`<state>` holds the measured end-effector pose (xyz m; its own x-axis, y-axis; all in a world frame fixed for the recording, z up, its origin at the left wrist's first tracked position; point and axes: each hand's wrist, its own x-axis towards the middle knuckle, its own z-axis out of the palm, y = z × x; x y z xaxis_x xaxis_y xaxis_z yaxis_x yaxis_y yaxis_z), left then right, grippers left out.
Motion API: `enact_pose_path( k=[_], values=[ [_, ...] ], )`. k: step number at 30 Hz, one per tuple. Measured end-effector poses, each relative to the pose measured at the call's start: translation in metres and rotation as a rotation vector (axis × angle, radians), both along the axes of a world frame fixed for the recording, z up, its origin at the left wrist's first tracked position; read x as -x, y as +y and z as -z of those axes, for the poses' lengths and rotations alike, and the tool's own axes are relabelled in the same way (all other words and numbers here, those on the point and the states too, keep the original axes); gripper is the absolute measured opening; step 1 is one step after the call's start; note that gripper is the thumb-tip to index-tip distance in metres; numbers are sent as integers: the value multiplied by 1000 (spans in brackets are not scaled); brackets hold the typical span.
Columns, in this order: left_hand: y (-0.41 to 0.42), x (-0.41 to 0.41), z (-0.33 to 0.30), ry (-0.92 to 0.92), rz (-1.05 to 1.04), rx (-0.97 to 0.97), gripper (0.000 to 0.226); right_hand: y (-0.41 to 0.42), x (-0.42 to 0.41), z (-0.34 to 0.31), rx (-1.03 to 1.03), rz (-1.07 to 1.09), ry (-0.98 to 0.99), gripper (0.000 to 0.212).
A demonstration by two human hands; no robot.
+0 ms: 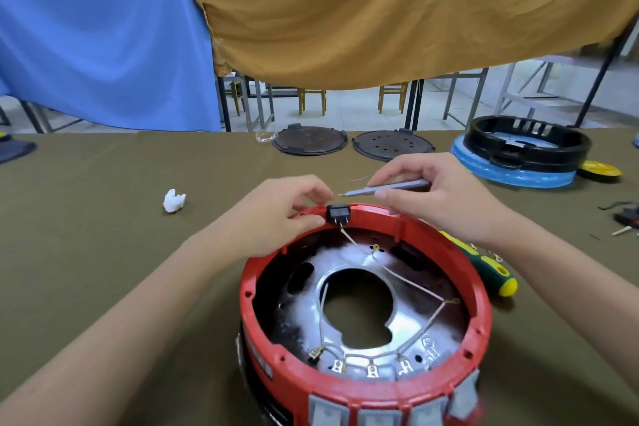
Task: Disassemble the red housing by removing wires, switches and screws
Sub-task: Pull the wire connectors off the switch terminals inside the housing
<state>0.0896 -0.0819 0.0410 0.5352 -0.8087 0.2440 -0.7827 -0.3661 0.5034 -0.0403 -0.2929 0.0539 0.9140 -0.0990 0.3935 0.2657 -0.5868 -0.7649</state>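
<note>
The red housing [363, 332] is a glossy round plastic ring with a ribbed wall, lying open side up on the olive cloth-covered table [103, 218] nearest the viewer, with four grey rectangular buttons [397, 411] along its near outer wall. Inside it sits a shiny metal plate [408, 318] with a large keyhole-shaped cutout, dusted with white fluff, and thin pale wires [415, 287] run across it to brass terminals (about five along the near inner edge). A small black rocker switch [338, 214] sits in the far rim of the housing, one wire dropping from it. The left hand [276, 218] rests on the far rim just left of the switch, fingers curled with the tips pinched together above the rim; what they pinch is too small to tell. The right hand [439, 194], just right of the switch, grips a slim grey pen-shaped tool [383, 187] between thumb and fingers, its point aimed left toward the left fingertips. To the right of the housing, partly hidden by the right forearm, lies a green and yellow screwdriver [491, 270]. Left of the housing lies one crumpled white wad [174, 201]. Beyond it, at the table's far edge, lie two flat dark round lids [309, 141], and to the far right a black ring housing [525, 142] stands on a blue disc [511, 171], a yellow round part [600, 170] beside it. Blue and mustard cloths hang behind.
</note>
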Motion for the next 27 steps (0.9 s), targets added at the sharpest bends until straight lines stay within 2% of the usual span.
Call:
enact_pose_path(
  k=[3,7,11,14,18,23,27],
  values=[
    [4,10,-4,-183,-52,-74,19,1,1,10,-72,3,-28,8],
    [-2,26,-2,-175,-141,-151,14,6,1,15,-24,-4,-58,7],
    [-15,33,3,-27,-266,-131,16,8,2,16,157,10,-86,8],
    [-23,30,3,152,-350,-93,23,9,2,16,193,-19,-82,6],
    [-28,29,3,331,-420,11,16,9,3,17,240,-19,-114,6],
    [-30,26,8,369,-473,-2,10,10,1,18,401,-25,-73,7],
    [-30,26,8,363,-463,-3,10,10,1,18,418,-37,-62,7]
  ],
)
